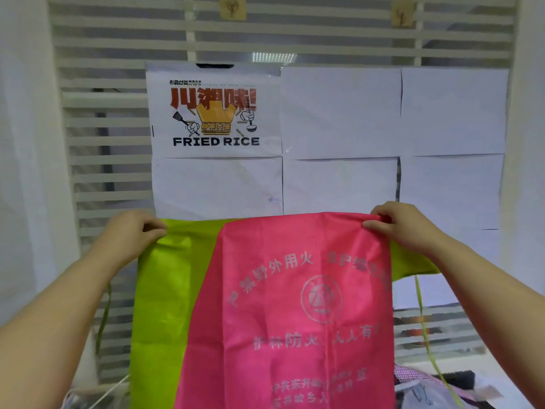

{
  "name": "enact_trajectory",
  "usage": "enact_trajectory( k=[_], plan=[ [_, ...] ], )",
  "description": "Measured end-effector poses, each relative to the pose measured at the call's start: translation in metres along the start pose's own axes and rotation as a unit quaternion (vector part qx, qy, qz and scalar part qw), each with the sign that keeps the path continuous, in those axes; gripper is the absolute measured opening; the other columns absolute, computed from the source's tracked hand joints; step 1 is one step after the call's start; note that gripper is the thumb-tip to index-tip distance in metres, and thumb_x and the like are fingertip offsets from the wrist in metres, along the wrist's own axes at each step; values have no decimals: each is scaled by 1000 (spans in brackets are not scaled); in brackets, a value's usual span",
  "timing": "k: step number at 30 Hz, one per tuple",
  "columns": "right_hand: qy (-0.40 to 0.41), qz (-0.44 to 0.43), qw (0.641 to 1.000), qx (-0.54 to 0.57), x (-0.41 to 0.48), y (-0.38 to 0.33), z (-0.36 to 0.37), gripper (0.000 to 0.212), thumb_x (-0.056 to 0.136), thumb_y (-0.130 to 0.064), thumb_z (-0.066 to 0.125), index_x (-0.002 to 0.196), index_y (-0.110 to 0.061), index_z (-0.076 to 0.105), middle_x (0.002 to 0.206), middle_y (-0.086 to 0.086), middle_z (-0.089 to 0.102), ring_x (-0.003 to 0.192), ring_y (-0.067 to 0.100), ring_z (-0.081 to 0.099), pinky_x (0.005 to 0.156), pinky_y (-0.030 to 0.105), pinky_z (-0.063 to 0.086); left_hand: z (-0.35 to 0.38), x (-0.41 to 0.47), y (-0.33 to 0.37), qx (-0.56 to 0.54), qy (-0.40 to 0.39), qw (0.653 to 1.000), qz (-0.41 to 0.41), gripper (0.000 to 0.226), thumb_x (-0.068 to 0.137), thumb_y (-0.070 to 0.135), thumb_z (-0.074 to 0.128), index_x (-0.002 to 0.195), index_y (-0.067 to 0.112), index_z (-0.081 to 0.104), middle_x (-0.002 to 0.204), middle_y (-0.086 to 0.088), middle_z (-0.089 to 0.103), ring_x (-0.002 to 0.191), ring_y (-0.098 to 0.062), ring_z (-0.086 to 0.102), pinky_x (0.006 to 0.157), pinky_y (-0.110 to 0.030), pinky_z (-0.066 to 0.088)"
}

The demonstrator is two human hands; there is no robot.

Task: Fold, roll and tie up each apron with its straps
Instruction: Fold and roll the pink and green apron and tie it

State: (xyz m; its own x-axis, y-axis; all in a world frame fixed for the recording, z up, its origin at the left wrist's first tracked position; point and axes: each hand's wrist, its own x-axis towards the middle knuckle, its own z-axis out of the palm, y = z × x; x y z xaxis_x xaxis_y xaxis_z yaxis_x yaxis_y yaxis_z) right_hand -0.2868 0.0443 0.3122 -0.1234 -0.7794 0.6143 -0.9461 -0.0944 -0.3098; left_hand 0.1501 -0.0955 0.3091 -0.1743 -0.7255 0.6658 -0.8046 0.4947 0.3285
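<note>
Between left hand (129, 234) and right hand (404, 228), fingers (374, 224) tight on corners, pink-and-lime apron (295, 305)

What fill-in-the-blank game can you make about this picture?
1. On the apron, the panel with writing is ____.
2. The left hand pinches a ____ corner, and the right hand a pink one.
3. The wall poster says FRIED ____.

Missing words: pink; green; RICE.

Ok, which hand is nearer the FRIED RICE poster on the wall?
Left. The left hand pinches the green corner of the apron below the left edge of the poster; the right hand grips the pink corner, well off to the right.
</note>
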Motion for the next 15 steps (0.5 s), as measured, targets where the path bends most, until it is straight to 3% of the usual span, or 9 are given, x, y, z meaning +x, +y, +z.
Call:
enact_trajectory(
  k=[3,6,10,13,14,15],
  plan=[
    [23,3,1000,-4,1,2,-2,22,89,-27,66,78,-8,66,74,8,59,72,23,54,58,16,33,1,-3,-3,-14,-13,1000,3,11,88,12,67,93,6,74,95,-8,70,83,-14,54,75,-28,37],
    [55,21,998,4,2,0,-3,23,89,-26,66,71,-12,62,68,1,57,67,20,51,55,17,33,4,-3,-3,-111,-16,991,-70,14,91,11,63,101,5,70,98,-6,65,90,-16,55,81,-30,40],
    [109,32,993,-45,3,-5,-3,23,90,-35,62,78,-15,66,76,5,61,86,30,54,70,34,39,9,-4,-2,-350,-109,903,-225,34,92,-9,51,125,-2,55,123,-19,54,90,-22,55,75,-28,47],
    [178,57,965,-184,4,-2,-4,27,91,-41,60,87,-17,72,91,4,65,113,37,44,101,47,25,14,-10,1,-428,-130,860,-246,36,97,-6,43,130,5,50,124,-12,50,89,-17,54,68,-28,50],
    [190,49,962,-192,4,0,-5,28,92,-40,59,87,-15,72,92,4,65,116,38,43,105,49,19,14,-10,3,-468,-117,840,-248,36,98,-5,40,132,7,49,121,-9,51,93,-16,54,67,-26,53],
    [194,35,963,-182,4,2,-6,29,92,-36,57,86,-13,72,89,6,67,114,39,47,103,48,22,14,-9,3,-512,-94,816,-252,37,99,-4,38,134,6,47,117,-6,53,96,-15,54,65,-24,56]
  ],
)
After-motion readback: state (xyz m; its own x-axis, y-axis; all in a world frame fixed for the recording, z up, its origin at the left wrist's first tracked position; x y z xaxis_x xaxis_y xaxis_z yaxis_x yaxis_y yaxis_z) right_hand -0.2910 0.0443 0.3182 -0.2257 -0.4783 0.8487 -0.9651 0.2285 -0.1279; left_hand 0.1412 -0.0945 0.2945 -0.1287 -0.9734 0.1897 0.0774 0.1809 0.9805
